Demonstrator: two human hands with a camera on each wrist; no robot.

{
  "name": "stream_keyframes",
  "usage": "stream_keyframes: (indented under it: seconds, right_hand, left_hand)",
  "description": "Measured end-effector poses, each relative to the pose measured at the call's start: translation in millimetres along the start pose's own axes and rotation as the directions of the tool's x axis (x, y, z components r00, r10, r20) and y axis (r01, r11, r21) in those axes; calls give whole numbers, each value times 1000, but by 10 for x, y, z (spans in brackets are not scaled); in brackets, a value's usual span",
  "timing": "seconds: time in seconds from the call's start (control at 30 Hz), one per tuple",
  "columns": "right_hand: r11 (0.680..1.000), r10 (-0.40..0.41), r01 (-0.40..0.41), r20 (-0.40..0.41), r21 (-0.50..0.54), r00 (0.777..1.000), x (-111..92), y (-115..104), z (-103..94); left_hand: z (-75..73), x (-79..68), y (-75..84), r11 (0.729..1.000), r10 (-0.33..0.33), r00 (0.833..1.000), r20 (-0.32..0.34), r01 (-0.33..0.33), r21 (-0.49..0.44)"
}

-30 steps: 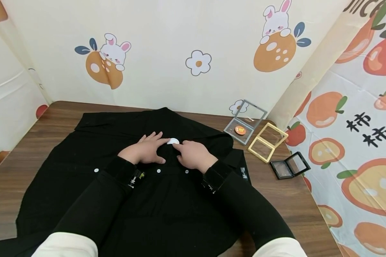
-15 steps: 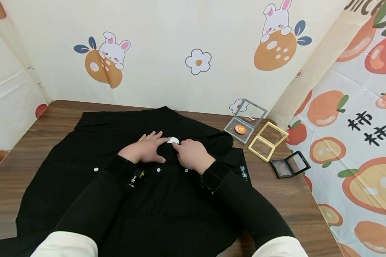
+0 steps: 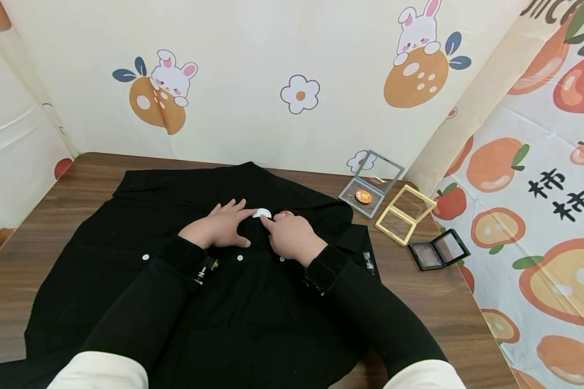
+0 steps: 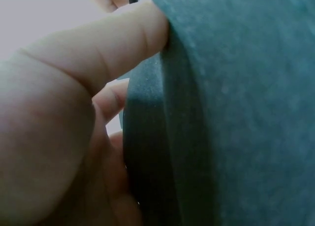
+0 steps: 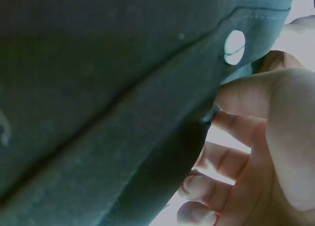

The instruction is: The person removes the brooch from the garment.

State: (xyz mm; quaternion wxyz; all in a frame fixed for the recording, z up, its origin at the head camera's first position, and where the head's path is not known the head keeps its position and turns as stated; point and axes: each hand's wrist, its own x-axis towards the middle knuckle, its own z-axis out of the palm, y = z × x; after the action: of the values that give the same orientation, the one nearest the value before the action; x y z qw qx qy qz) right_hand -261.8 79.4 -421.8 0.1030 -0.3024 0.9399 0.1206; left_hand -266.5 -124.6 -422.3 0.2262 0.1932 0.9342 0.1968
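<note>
A black buttoned shirt (image 3: 233,308) lies spread over the table. On its upper middle sits a small white rounded piece (image 3: 261,213), partly covered by fingertips. My left hand (image 3: 220,224) rests on the cloth, fingers spread, index tip at the piece's left edge. From the other side my right hand (image 3: 294,236) presses the piece with its index finger. In the right wrist view that hand's other fingers (image 5: 216,159) are loosely bent with gaps between them. A red edge (image 3: 285,212) of something shows just beyond the right knuckles, mostly hidden by that hand.
Several white buttons, such as one button (image 3: 240,257), dot the shirt. To the right stand a grey open case (image 3: 355,208) with an orange round badge (image 3: 363,196), a yellow open case (image 3: 396,237) and a black open case (image 3: 425,256). Printed cloth backs the wooden table (image 3: 428,302).
My right hand has shifted very slightly, and the red edge beyond its knuckles has come into sight. The left hand and the white piece stay in place.
</note>
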Motion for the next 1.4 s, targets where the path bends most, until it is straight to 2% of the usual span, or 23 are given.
stream_keyframes:
  seconds: [0.6,0.77,1.0,1.13,1.27,1.4]
  right_hand:
    - [999,-47,47,-6,-2,999,-75,57,7]
    - [995,-69,69,-1,66,998,-80,118,11]
    - [970,-96,87,29,228,995,-89,209,-2]
    - [951,-96,73,63,301,993,-92,212,-20]
    - [939,-75,42,86,341,993,-105,209,-10]
    - [930,-57,27,74,367,996,-125,207,-3]
  left_hand:
    - [26,-2,-16,1000,7,1000,-14,-7,15]
    - [25,-4,-1,1000,5,1000,-17,-4,25]
    - [-32,16,42,994,9,999,-34,-5,111]
    - [-90,74,50,994,17,994,-107,-5,108]
    - [-118,185,97,997,29,976,-215,-14,71]
    - [-124,296,136,999,-1,961,-277,12,41]
